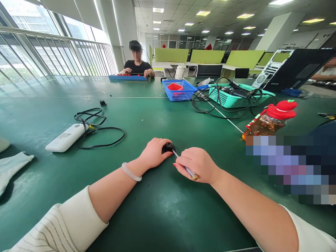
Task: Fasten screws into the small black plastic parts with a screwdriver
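My left hand [154, 153] is closed around a small black plastic part [169, 147] on the green table [162, 217]. Its exact kind is hard to make out, since the fingers cover much of it. My right hand [196, 164] grips a slim screwdriver [191, 172] with a thin silver shaft and a tan handle end. The tool slants toward the left, and its tip meets the black part near my left thumb.
At left lie a white power bank [67, 137] and a looped black cable [110, 144]. A blue basket [181, 94], a green basket [228, 100] with cables and a red-lidded bottle [267, 122] stand right. Across the table sits a person [138, 66] by a blue tray [127, 77].
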The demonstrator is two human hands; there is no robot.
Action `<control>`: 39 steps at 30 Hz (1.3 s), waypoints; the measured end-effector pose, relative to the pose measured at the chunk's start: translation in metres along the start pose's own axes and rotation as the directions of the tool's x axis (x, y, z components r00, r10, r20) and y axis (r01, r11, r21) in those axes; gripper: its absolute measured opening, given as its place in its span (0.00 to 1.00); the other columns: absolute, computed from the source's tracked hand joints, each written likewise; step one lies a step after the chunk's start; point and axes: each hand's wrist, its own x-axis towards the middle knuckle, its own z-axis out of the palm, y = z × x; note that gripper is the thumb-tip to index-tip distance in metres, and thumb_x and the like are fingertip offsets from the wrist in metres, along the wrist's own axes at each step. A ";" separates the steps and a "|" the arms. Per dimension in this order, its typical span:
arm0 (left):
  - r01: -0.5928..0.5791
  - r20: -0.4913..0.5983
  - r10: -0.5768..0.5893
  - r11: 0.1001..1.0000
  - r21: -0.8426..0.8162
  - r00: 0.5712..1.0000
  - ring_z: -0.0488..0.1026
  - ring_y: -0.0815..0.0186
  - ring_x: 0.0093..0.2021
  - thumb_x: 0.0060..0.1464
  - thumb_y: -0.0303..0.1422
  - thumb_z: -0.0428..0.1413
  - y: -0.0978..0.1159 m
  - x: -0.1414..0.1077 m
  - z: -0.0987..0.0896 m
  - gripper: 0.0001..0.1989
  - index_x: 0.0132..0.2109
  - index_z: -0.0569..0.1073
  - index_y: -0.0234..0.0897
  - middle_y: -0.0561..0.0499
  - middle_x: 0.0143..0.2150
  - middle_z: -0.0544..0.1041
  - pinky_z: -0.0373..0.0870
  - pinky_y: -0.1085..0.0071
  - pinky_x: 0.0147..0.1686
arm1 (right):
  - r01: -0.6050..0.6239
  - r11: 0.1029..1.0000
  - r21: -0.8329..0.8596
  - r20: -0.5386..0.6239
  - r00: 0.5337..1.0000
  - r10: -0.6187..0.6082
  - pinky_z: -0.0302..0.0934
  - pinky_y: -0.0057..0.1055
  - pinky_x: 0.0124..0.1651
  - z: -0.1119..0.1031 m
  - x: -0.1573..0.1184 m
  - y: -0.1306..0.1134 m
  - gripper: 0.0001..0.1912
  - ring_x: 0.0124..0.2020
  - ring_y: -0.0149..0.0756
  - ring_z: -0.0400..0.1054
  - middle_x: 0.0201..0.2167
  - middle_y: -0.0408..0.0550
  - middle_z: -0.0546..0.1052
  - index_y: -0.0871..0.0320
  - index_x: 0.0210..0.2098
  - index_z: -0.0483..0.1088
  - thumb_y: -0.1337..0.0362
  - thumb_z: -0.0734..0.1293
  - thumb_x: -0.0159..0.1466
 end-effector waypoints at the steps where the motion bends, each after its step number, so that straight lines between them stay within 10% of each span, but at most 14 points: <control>1: 0.002 0.002 -0.002 1.000 -0.003 1.000 0.70 0.54 0.53 0.55 0.36 0.58 0.000 0.000 0.000 0.17 0.53 0.72 0.42 0.48 0.49 0.78 0.67 0.55 0.56 | -0.013 1.000 0.010 -0.006 1.000 0.013 0.46 0.30 0.25 0.000 0.000 0.000 0.14 0.20 0.30 0.52 0.18 0.40 0.62 0.56 0.22 0.65 0.67 0.62 0.65; 9: 0.001 0.001 -0.001 1.000 -0.010 1.000 0.70 0.54 0.53 0.55 0.37 0.58 -0.001 0.000 0.000 0.15 0.50 0.73 0.43 0.48 0.47 0.78 0.67 0.55 0.56 | -0.309 0.904 0.296 -0.011 0.945 0.327 0.52 0.29 0.26 0.000 -0.002 0.003 0.15 0.20 0.29 0.57 0.18 0.42 0.67 0.56 0.24 0.67 0.63 0.60 0.67; 16: -0.002 0.026 0.003 1.000 -0.017 1.000 0.70 0.54 0.51 0.55 0.38 0.58 -0.001 0.000 -0.001 0.14 0.49 0.73 0.43 0.48 0.46 0.77 0.68 0.55 0.54 | -0.666 0.334 0.668 0.138 0.551 0.823 0.51 0.28 0.20 0.012 -0.008 0.022 0.23 0.16 0.28 0.56 0.14 0.38 0.60 0.56 0.23 0.68 0.45 0.64 0.64; 19: 0.000 0.025 0.000 1.000 -0.023 1.000 0.70 0.54 0.51 0.55 0.38 0.58 -0.001 0.000 -0.001 0.14 0.49 0.73 0.43 0.48 0.46 0.77 0.68 0.55 0.53 | -0.604 0.121 0.788 0.263 0.508 0.820 0.54 0.28 0.21 0.020 -0.011 0.030 0.23 0.16 0.27 0.55 0.13 0.36 0.59 0.56 0.23 0.68 0.44 0.68 0.60; 27: -0.002 0.021 0.002 1.000 -0.019 1.000 0.70 0.54 0.51 0.55 0.39 0.58 -0.001 0.000 -0.001 0.15 0.49 0.73 0.43 0.48 0.46 0.77 0.68 0.54 0.54 | -0.563 0.182 0.806 0.194 0.543 0.817 0.51 0.28 0.21 0.019 -0.013 0.030 0.25 0.16 0.27 0.53 0.13 0.37 0.57 0.56 0.20 0.65 0.43 0.65 0.63; 34: -0.016 0.003 0.016 1.000 -0.010 1.000 0.70 0.54 0.52 0.55 0.38 0.57 -0.002 0.000 0.001 0.14 0.49 0.73 0.42 0.48 0.46 0.78 0.67 0.55 0.56 | -0.354 0.795 0.492 0.031 0.920 0.391 0.52 0.28 0.25 -0.002 -0.006 0.012 0.16 0.20 0.28 0.57 0.19 0.41 0.65 0.56 0.23 0.67 0.59 0.63 0.66; 39: -0.015 -0.001 0.015 1.000 -0.006 1.000 0.70 0.54 0.53 0.55 0.37 0.57 -0.002 0.000 0.001 0.15 0.50 0.73 0.42 0.48 0.48 0.78 0.67 0.55 0.56 | -0.108 0.965 0.239 0.015 0.994 0.108 0.49 0.29 0.27 -0.002 -0.004 0.006 0.11 0.21 0.29 0.56 0.20 0.41 0.67 0.55 0.25 0.67 0.66 0.62 0.65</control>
